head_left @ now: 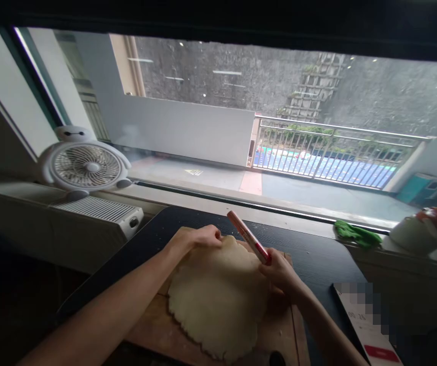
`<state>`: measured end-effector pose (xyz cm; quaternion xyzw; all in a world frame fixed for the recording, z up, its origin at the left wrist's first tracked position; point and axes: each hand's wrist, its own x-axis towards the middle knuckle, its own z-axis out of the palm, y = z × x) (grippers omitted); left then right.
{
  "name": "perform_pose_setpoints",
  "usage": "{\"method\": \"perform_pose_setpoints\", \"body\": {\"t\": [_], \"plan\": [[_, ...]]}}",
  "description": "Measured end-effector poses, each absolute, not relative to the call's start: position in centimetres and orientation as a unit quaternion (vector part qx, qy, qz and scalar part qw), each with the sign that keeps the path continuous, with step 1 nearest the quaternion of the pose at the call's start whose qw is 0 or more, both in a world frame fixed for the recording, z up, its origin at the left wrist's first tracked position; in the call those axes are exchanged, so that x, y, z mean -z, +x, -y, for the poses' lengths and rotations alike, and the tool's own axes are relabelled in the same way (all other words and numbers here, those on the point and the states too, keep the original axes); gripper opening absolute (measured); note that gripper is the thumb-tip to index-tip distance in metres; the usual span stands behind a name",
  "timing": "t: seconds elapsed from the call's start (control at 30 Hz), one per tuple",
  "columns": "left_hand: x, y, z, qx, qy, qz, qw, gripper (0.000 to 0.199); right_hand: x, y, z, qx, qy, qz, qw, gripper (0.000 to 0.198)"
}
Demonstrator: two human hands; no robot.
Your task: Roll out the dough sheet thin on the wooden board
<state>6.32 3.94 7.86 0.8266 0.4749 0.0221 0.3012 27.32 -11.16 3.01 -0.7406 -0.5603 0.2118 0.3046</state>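
A wide, flat sheet of pale dough (218,295) with a ragged edge lies on a wooden board (153,325). My left hand (206,236) is at the far edge of the dough, its fingers curled closed on it. In my right hand (279,269) is a slim rolling pin (243,229), reddish with a pale and red stretch near the grip. The pin is tilted up and to the left, above the far right part of the dough. My right hand hides its lower end.
The board rests on a dark table (317,254) below a large window. A white fan (91,166) stands left on a vented white box (98,211). On the sill at right lie a green cloth (356,234) and a pale bag (412,234). A phone-like screen (359,315) sits right.
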Motion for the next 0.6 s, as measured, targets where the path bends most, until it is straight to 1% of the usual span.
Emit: {"method": "perform_pose_setpoints", "body": {"t": [0.03, 0.1, 0.17, 0.23, 0.27, 0.33, 0.4, 0.43, 0.53, 0.6], "plan": [[-8.4, 6.0, -3.4, -0.032, 0.831, -0.453, 0.320, 0.016, -3.2, 27.2, 11.0, -0.223, -0.734, 0.561, 0.310, 0.019], [-9.6, 5.3, -2.1, -0.070, 0.823, -0.408, 0.389, 0.019, -3.6, 27.3, 10.9, -0.257, -0.715, 0.566, 0.322, 0.016], [-10.5, 4.4, -1.2, -0.111, 0.788, -0.364, 0.484, 0.023, -4.2, 27.3, 11.1, -0.297, -0.687, 0.574, 0.332, 0.017], [-10.8, 3.5, -1.1, -0.140, 0.752, -0.355, 0.538, 0.026, -4.5, 27.4, 11.5, -0.337, -0.656, 0.585, 0.338, 0.022], [-10.6, 3.1, -1.3, -0.150, 0.742, -0.369, 0.539, 0.027, -4.6, 27.5, 11.7, -0.358, -0.637, 0.590, 0.344, 0.027], [-9.7, 2.4, -2.0, -0.154, 0.738, -0.417, 0.508, 0.026, -4.4, 27.5, 11.8, -0.396, -0.602, 0.590, 0.364, 0.039], [-8.6, 1.6, -2.8, -0.135, 0.739, -0.448, 0.485, 0.026, -3.9, 27.4, 11.7, -0.416, -0.589, 0.577, 0.383, 0.048], [-8.1, 1.3, -3.0, -0.117, 0.737, -0.448, 0.492, 0.027, -3.7, 27.4, 11.6, -0.419, -0.593, 0.568, 0.387, 0.050], [-7.0, 0.1, -2.9, -0.063, 0.709, -0.433, 0.554, 0.034, -3.5, 27.7, 10.7, -0.427, -0.608, 0.557, 0.371, 0.044], [-6.5, -0.7, -2.3, -0.058, 0.688, -0.431, 0.581, 0.033, -3.8, 28.0, 9.9, -0.441, -0.611, 0.552, 0.356, 0.039]]}}
